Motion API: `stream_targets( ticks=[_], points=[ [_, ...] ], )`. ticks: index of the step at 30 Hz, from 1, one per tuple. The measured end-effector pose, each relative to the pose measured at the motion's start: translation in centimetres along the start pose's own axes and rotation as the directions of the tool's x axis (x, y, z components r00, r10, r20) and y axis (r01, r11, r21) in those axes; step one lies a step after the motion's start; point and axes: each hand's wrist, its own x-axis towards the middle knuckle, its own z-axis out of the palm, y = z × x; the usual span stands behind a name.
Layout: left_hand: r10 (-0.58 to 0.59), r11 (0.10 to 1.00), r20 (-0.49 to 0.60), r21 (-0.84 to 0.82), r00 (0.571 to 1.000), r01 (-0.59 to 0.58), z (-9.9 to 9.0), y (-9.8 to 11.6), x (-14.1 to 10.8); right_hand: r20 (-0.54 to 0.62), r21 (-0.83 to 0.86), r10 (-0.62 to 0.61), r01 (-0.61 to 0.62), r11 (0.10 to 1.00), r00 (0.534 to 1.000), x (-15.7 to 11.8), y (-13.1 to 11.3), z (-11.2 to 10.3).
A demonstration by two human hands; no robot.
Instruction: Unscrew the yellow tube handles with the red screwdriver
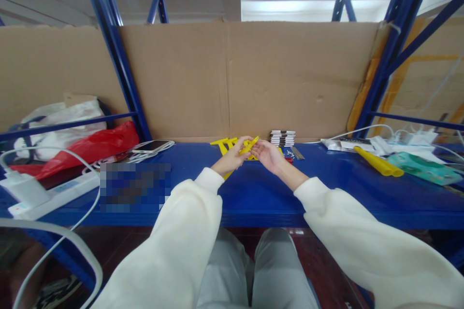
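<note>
My left hand (235,154) is closed around a long yellow plastic handle (250,146), which slants up to the right, its lower end showing below the palm. Beside its upper end is my right hand (270,156), palm turned up and fingers curled inward. Whether a small piece sits between those right fingertips is too small to make out. Behind the hands lie several yellow T-shaped plastic pieces (220,142), partly hidden by them. To the right stands a stack of small white-and-black packets (282,138), with thin grey metal strips (297,153) in front.
A cardboard panel (181,77) closes off the back of the blue table (264,198). On the left are a phone (154,146), a red bag (90,149) and a power strip (61,195) with cables. On the right lie a yellow roll (379,161) and a green packet (424,166).
</note>
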Motion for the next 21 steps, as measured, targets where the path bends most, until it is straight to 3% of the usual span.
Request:
stream_targets(
  ticks=[12,21],
  points=[
    [0.001,1.0,0.007,0.017,1.0,-0.001,0.07,0.05,0.07,0.046,-0.038,-0.005,0.007,0.999,0.999,0.43,0.11,-0.46],
    [0.012,0.999,-0.022,0.053,1.0,-0.011,0.29,0.12,0.19,-0.02,0.012,-0.063,0.063,0.998,0.998,0.99,0.54,-0.7]
  ],
)
